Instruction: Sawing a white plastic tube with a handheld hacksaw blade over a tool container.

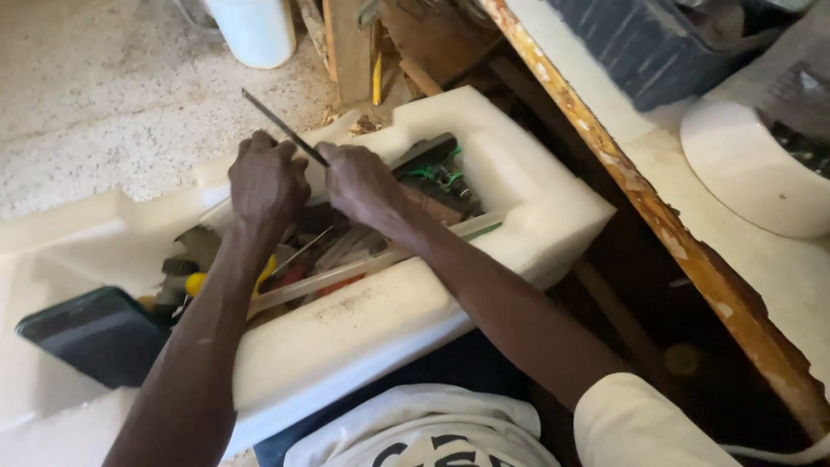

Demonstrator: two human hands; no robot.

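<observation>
Both hands are down in a white foam tray of tools, a thin dark file pinched between them.

The white foam tray point(450, 285), thick-walled, soft-edged and crumbly-looking, is seen holding a jumble under the grips: a pale strip, red and yellow handles point(201, 282), green-wired parts point(443, 177) just right of the right hand. A dark flat case point(91, 333) lies well left of the left hand. The left hand point(266, 186) is curled shut over the clutter; what it holds cannot be told. The right hand point(363, 186) is closed on the slim, rigid metal file point(281, 125), which juts up and away. A slip is possible: the file's point could gouge foam or the neighbouring knuckles, and loose tools could be snagged.
</observation>
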